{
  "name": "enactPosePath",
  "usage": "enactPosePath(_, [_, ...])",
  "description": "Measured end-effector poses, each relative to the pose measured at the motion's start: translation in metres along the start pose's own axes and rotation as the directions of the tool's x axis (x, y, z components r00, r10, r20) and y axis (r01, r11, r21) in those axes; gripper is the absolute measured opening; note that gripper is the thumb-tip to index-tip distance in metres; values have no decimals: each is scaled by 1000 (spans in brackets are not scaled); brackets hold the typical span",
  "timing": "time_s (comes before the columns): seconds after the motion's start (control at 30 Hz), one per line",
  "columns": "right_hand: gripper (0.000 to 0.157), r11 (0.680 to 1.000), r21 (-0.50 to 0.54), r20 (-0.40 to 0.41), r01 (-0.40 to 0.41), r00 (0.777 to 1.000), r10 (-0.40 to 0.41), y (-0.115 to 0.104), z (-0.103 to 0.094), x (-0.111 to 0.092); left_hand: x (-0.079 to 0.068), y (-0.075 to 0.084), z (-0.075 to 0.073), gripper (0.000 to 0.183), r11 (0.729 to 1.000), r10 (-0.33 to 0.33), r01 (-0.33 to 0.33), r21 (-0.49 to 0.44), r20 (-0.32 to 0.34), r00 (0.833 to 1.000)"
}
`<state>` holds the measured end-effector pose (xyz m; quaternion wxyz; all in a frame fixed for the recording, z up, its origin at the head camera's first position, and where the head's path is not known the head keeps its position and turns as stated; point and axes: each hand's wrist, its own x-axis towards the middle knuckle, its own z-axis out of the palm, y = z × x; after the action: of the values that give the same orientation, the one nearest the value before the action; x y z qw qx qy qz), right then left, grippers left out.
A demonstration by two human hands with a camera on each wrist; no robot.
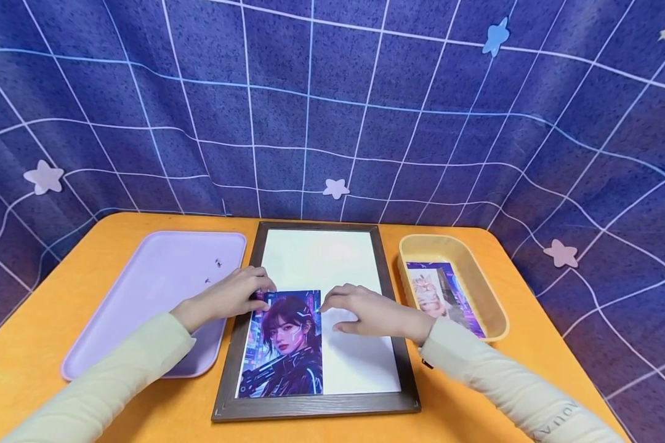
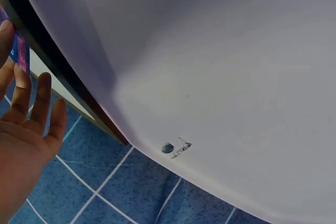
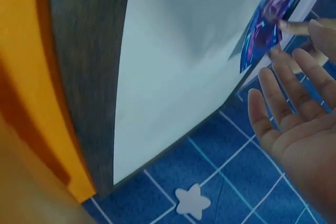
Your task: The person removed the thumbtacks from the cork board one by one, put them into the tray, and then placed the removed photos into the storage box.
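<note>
A glossy picture print (image 1: pixel 288 369) of a dark-haired figure in neon blue and purple covers the lower left of a white board inside a dark frame (image 1: pixel 317 406). With thumb and fingers, my left hand (image 1: pixel 235 296) pinches the print's upper left corner; in the left wrist view the print's edge (image 2: pixel 21 53) shows between thumb and fingertips. My right hand (image 1: pixel 368 312) has its fingertips at the print's upper right edge, its thumb apart below them. Seen from the right wrist, the fingers of that hand are spread and the print (image 3: pixel 262 24) stands slightly raised off the board.
To the left lies a lilac tray (image 1: pixel 161 283) bearing small metallic pieces (image 2: pixel 176 148). A yellow bin (image 1: pixel 490 295) on the right holds more prints, one with a cat (image 1: pixel 428 295). Behind the orange table (image 1: pixel 366 427) hangs a blue grid-patterned curtain (image 1: pixel 288 123).
</note>
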<state>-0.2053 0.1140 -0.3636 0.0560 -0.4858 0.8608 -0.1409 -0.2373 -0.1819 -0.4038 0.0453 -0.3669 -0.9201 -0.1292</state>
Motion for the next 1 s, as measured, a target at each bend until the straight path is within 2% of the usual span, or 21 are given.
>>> enactPosePath(0.3, [29,999,-33,-47,-38,998,37,14,-15,-10,0,0,0,27,1000,-14,14,-3,17,1000])
enactPosePath(0.53, [29,996,-2,-91,-84,992,83,29,-27,-20,0,1,-1,29,999,-42,42,-19,35,999])
enactPosePath(0.8, [28,987,22,-158,-157,975,158,43,-41,-36,-1,2,-4,29,998,-62,64,-30,50,997])
enactPosePath(1.0, [28,979,46,-212,-201,955,206,60,-47,-49,0,2,-4,30,998,-55,56,-28,44,998])
